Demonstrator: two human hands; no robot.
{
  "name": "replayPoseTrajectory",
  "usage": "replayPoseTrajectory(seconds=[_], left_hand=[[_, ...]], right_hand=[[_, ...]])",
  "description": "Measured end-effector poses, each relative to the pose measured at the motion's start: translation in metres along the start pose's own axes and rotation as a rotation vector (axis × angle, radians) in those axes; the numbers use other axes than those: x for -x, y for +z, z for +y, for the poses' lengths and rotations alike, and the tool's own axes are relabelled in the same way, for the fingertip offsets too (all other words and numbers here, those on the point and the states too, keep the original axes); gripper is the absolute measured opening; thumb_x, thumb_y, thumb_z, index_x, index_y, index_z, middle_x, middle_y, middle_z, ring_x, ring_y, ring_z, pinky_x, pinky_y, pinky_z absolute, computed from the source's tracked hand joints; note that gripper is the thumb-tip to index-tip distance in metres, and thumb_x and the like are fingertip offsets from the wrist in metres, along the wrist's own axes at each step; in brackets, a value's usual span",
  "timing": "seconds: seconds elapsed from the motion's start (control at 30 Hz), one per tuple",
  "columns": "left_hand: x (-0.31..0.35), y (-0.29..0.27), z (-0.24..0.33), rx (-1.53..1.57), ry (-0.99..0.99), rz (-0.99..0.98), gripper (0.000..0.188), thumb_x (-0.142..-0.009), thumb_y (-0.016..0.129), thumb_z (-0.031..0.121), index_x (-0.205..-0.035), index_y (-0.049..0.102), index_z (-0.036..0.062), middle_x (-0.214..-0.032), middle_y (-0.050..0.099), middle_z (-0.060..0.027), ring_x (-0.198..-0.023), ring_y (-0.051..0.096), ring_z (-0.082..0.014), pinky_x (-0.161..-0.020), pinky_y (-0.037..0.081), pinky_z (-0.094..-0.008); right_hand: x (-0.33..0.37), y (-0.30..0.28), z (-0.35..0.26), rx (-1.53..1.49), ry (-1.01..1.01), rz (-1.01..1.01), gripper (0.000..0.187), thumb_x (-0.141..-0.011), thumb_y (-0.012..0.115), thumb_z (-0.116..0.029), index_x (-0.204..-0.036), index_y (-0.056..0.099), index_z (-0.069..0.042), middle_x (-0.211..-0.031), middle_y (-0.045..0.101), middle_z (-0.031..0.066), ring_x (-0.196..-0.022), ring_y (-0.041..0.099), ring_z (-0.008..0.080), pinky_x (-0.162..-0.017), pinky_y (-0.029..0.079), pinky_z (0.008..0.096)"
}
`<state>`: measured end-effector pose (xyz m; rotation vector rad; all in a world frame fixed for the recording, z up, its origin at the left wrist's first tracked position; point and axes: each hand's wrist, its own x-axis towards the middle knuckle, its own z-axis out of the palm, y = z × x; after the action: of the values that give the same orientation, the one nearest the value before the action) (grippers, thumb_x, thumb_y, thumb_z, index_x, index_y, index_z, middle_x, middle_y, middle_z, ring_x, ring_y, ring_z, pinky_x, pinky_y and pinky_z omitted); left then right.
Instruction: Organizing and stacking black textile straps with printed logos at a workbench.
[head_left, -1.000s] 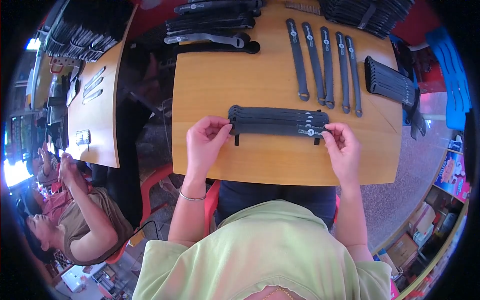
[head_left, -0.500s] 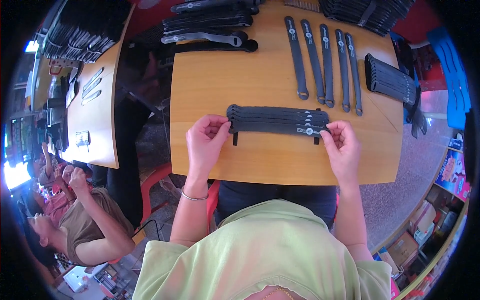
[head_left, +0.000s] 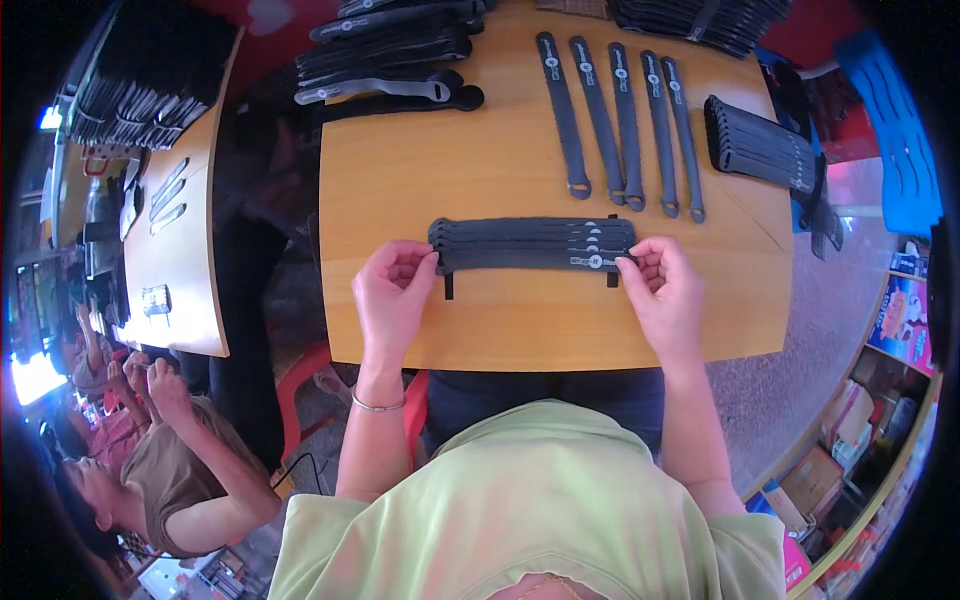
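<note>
In front of me on the wooden table [head_left: 520, 325] lies a stack of dark grey hook-and-loop straps [head_left: 530, 236], overlapped in staggered rows with the rounded ends lined up. Two thin black strips [head_left: 449, 285] stick out from under it, one near each end. My left hand [head_left: 392, 290] pinches the left end of the nearest strap between thumb and fingers. At the opposite end, my right hand [head_left: 663, 288] pinches the same strap's tip. Past the stack, several single grey straps [head_left: 566, 115] with slotted ends lie side by side.
A bundle of grey straps [head_left: 762, 145] rests at the table's right edge. Piles of black straps [head_left: 385, 60] fill the far left corner, with another pile [head_left: 700, 20] at the far right. To the left, a co-worker [head_left: 190, 470] sits by a second table [head_left: 185, 270].
The whole view has shifted slightly, so the table and straps appear farther left. My hands keep their pinch at both ends of the strap.
</note>
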<state>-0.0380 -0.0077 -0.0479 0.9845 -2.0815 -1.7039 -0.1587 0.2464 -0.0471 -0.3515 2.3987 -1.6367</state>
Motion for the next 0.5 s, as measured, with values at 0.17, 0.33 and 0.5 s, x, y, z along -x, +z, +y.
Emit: replayPoseTrajectory(seconds=[0.17,0.33,0.5], left_hand=[[0.0005,0.0005,-0.0004,0.011,0.011,0.007,0.007,-0.082,0.065,-0.003,-0.089,0.063,-0.0033,-0.074,0.064,-0.0028,-0.064,0.059,-0.0051,-0.058,0.046,-0.0174],[0.0001,0.0011,-0.0009,0.008,0.015,0.005,0.006,-0.083,0.065,-0.003,-0.088,0.063,-0.0034,-0.074,0.064,-0.0030,-0.064,0.059,-0.0056,-0.058,0.047,-0.0177],[0.0000,0.0010,-0.0007,-0.014,0.037,0.006,0.006,-0.083,0.065,-0.003,-0.088,0.063,-0.0036,-0.073,0.064,-0.0030,-0.064,0.060,-0.0055,-0.059,0.047,-0.0179]], right_hand=[[-0.0018,0.0017,-0.0053,0.047,0.010,0.013,0.016,-0.081,0.069,-0.002,-0.089,0.056,-0.003,-0.071,0.059,0.0002,-0.060,0.053,0.0046,-0.053,0.044,0.0195],[-0.0029,0.0027,-0.0080,0.067,0.001,0.018,0.015,-0.081,0.069,-0.001,-0.087,0.055,-0.002,-0.069,0.058,0.0006,-0.058,0.053,0.0049,-0.051,0.044,0.0200],[-0.0034,0.0044,-0.0085,0.066,-0.011,0.030,0.015,-0.081,0.069,0.000,-0.086,0.055,-0.002,-0.069,0.058,0.0010,-0.057,0.053,0.0051,-0.051,0.044,0.0203]])
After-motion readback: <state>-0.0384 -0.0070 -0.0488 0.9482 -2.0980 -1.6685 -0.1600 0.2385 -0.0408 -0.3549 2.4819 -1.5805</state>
